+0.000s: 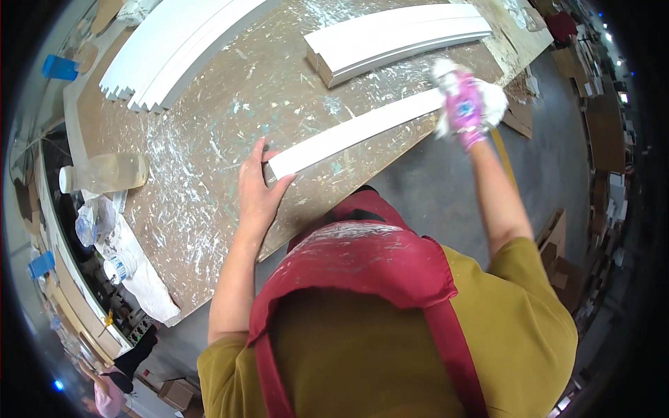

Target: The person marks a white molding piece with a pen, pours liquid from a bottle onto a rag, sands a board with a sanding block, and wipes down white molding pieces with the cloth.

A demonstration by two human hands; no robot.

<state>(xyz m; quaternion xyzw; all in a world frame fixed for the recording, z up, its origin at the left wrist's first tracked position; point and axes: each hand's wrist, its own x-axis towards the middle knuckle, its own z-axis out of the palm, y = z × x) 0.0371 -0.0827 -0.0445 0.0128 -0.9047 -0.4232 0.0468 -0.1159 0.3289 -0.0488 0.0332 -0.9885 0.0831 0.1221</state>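
Note:
A long, narrow white board [355, 131] lies at a slant along the front part of the paint-spattered table [209, 146]. My bare left hand [259, 187] grips its near-left end, thumb on one edge and fingers on the other. At the far-right end is my right hand [465, 104], in a pink and white glove and blurred by motion. It holds a bunched white cloth [493, 104] against the board, past the table's edge. How the fingers sit in the cloth is partly hidden.
Stacked white boards lie at the back right [397, 38] and back left [178, 49]. A bottle of cloudy liquid [111, 173] lies at the left, near a white-capped container [120, 268] and a white sheet [143, 272]. Another person [108, 397] is at the lower left. Cardboard [557, 244] stands at the right.

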